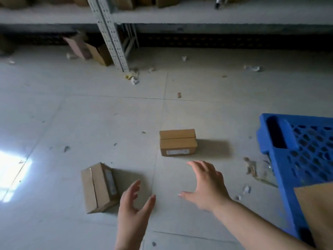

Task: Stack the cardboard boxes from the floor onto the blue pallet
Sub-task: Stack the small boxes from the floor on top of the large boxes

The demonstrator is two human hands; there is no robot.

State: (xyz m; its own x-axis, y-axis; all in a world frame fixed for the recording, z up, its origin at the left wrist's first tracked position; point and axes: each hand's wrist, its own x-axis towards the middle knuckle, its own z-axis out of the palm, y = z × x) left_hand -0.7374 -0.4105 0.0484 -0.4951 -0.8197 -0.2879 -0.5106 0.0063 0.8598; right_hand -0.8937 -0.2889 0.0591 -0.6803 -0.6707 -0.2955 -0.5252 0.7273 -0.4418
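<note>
Left to right: a cardboard box [100, 188] lies tilted on the floor [72, 114], just beside the open, empty left hand [132, 208]. The right hand [207, 184], fingers spread and empty, reaches toward a second box [178, 142], presumably to lift it. The blue pallet [297, 159] waits at far right, near enough for short transfers.

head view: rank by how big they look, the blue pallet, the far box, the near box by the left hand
1. blue pallet, cut off by the frame.
2. near box, though it is closer to the camera.
3. far box.

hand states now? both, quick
Left hand: open, empty, beside the near cardboard box, not touching.
Right hand: open, fingers spread, empty, short of the far cardboard box.
</note>
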